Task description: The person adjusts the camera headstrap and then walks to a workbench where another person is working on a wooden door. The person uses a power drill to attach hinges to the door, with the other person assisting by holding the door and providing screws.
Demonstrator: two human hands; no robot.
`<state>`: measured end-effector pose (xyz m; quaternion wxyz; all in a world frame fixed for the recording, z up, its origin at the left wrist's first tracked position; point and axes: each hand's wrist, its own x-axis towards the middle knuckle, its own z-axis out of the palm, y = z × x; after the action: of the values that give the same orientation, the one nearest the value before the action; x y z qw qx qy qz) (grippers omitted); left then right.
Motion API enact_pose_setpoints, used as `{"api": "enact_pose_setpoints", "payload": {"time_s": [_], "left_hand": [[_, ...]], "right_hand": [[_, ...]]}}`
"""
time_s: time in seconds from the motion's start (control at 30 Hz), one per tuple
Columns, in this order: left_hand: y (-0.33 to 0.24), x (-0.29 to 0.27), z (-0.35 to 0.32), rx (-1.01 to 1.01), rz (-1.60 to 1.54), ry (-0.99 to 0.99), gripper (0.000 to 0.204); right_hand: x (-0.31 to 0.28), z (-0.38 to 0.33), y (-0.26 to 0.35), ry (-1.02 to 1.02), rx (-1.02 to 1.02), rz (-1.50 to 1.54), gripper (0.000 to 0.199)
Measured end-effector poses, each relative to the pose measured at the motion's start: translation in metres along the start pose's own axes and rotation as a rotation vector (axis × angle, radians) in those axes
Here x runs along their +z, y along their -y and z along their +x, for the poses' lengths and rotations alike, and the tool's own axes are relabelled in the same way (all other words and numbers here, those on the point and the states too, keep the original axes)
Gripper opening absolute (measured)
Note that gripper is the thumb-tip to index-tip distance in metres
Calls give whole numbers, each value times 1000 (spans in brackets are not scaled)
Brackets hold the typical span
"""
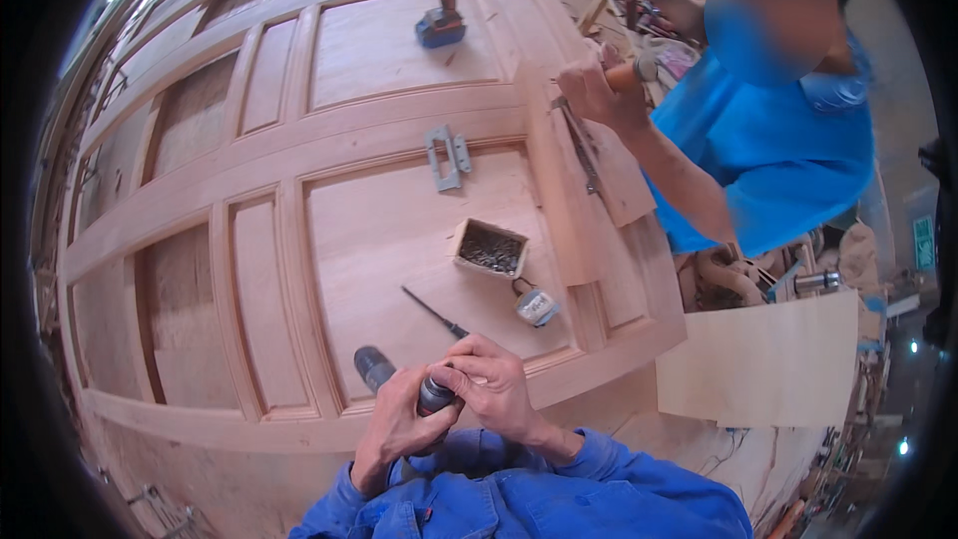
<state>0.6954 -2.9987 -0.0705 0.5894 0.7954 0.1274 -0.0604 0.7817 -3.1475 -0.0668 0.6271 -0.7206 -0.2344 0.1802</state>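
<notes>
My left hand [397, 417] is wrapped round a dark power drill [374, 367], just over the near edge of a panelled wooden door [389, 240]. The drill's black chuck shows between my two hands. My right hand [491, 387] is closed at the chuck, thumb and fingers pressed together; any bit in them is hidden. Just beyond my hands lies a long thin screwdriver [431, 310]. Farther off sit a small box of screws [491, 249], a padlock-shaped metal and clear piece [537, 305] and grey metal hinges [446, 158].
An orange and black cordless drill [441, 5] stands on the door's far part. At the right, a co-worker in a blue shirt [788, 160] holds a chisel-like tool over a wooden strip [569, 190]. A pale board [758, 359] lies at the near right.
</notes>
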Motion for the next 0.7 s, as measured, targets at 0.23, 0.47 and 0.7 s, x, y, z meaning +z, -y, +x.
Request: {"api": "enact_pose_setpoints", "payload": {"time_s": [0.23,0.47,0.7], "left_hand": [[-15,7,-10,-53,132,-69,26],[-13,-9,-11,253,575,113,33],[-40,3,-26,537,765,458,42]], "right_hand": [[-8,-3,0,90,66,91,14],[-35,-13,18,344,88,-299,29],[-65,-72,30,555,60,-90,30]]}}
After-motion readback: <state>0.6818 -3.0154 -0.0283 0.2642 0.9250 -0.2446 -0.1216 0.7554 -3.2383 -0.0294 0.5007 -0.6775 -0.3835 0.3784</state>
